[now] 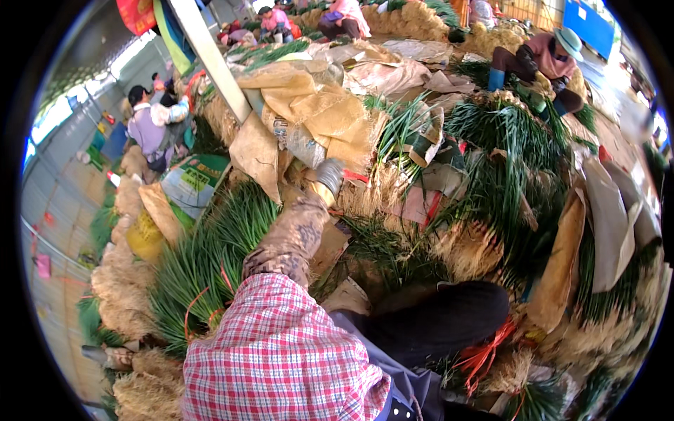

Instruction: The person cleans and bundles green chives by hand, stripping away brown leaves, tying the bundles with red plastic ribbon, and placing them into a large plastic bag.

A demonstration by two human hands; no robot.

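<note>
My left hand [328, 179], in a grey glove with a yellowish cuff, reaches forward at the middle of the view. Its fingers look curled, and whatever they hold is hidden. A small red strip [356, 176] lies just right of the fingers. Beside the hand is a tan woven sack [319, 109], draped over a pile. Green onions [404, 137] with pale roots lie to the right of the hand. A large bundle of green onions [210, 252], tied with red string, rests left of my forearm. My right hand is out of view.
A pale post [214, 63] slants down behind the sack. More onions [505, 151] are heaped at the right, near brown and grey sheets [611, 217]. Red ties [484, 358] lie by my bent leg [442, 319]. Co-workers [151, 126] sit at the left, back and right.
</note>
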